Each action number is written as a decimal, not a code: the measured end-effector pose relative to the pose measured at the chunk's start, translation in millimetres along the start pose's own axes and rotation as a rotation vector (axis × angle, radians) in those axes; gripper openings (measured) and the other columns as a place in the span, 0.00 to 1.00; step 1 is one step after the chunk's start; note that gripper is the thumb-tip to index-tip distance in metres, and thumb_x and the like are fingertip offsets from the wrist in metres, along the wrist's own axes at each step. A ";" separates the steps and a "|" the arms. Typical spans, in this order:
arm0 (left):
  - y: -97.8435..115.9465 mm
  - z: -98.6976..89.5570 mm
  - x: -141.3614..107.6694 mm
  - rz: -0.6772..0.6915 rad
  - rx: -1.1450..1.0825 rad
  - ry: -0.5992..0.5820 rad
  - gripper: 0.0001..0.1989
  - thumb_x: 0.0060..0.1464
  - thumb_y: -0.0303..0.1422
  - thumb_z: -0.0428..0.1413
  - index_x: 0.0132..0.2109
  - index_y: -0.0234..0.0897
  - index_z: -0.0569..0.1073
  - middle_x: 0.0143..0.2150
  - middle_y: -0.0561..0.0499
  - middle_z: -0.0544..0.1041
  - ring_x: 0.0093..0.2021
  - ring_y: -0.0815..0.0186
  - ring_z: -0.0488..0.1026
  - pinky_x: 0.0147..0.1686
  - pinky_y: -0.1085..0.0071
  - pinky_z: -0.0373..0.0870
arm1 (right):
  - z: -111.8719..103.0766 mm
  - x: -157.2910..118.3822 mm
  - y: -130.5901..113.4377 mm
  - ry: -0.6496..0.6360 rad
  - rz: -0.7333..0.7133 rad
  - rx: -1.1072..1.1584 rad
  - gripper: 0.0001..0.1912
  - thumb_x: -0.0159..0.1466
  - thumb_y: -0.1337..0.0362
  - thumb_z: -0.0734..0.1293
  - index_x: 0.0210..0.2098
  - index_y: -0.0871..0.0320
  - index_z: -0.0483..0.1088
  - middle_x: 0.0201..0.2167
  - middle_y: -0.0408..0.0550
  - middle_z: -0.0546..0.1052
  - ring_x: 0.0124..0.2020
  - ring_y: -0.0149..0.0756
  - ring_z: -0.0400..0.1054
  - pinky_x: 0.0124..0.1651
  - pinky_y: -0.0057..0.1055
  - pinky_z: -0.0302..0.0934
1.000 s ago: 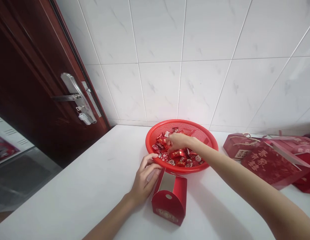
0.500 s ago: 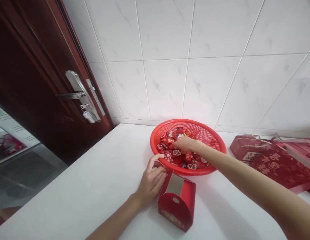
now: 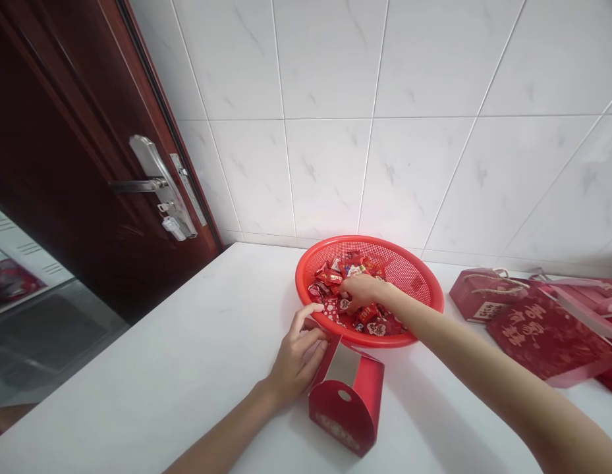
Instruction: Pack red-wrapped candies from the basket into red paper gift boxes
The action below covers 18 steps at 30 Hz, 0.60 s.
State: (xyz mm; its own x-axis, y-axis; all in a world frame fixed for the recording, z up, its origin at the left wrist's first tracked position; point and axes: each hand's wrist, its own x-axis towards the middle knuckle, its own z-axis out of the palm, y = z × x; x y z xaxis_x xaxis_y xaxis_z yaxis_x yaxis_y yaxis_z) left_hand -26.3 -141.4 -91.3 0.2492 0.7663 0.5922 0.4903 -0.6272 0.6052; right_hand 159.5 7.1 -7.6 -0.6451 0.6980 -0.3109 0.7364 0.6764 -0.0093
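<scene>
A round red mesh basket (image 3: 419,280) holds many wrapped candies (image 3: 377,326) in red and white wrappers. My right hand (image 3: 362,291) reaches down into them, its fingertips hidden among the wrappers, so what it holds cannot be made out. In front of the basket stands a small red box (image 3: 342,415), its top open and pale inside. My left hand (image 3: 300,359) rests beside the box's left side, fingers spread, with the index finger on the basket's rim.
Red gift bags (image 3: 537,326) and a red box with a rope handle (image 3: 483,294) lie at the right. A dark red door (image 3: 88,151) with a silver handle and keys stands left of the white table (image 3: 197,349). Behind is a tiled wall.
My right hand has shifted slightly within the candies, and some wrappers near it have moved. My left hand keeps its place by the box. The view has shifted slightly.
</scene>
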 end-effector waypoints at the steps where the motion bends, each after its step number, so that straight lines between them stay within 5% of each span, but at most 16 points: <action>1: -0.1 -0.1 -0.1 -0.001 0.001 -0.004 0.15 0.70 0.32 0.46 0.40 0.38 0.76 0.64 0.41 0.62 0.46 0.63 0.73 0.49 0.64 0.73 | 0.3 0.3 -0.4 0.006 -0.003 0.008 0.15 0.53 0.61 0.79 0.38 0.57 0.76 0.40 0.51 0.80 0.41 0.44 0.74 0.34 0.29 0.55; 11: -3.2 0.6 0.8 0.018 0.008 -0.016 0.16 0.71 0.33 0.45 0.40 0.37 0.77 0.65 0.40 0.62 0.44 0.62 0.74 0.47 0.62 0.74 | -14.4 -11.4 28.6 0.329 0.157 0.139 0.07 0.64 0.66 0.66 0.41 0.60 0.69 0.38 0.47 0.75 0.37 0.37 0.67 0.34 0.28 0.53; 18: -4.7 0.7 0.7 0.011 0.013 -0.028 0.16 0.70 0.33 0.45 0.40 0.37 0.77 0.67 0.39 0.61 0.41 0.64 0.74 0.45 0.62 0.74 | -10.3 -19.5 29.9 0.097 0.174 0.145 0.10 0.54 0.67 0.75 0.32 0.57 0.70 0.32 0.44 0.76 0.31 0.36 0.70 0.30 0.26 0.56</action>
State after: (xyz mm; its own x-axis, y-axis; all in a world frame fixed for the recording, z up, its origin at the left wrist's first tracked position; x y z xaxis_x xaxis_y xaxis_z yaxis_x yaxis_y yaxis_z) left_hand -27.8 -137.9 -94.1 0.2784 0.7629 0.5836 0.4980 -0.6342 0.5915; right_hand 192.1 16.1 8.0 -0.5173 0.8251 -0.2272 0.8552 0.5080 -0.1025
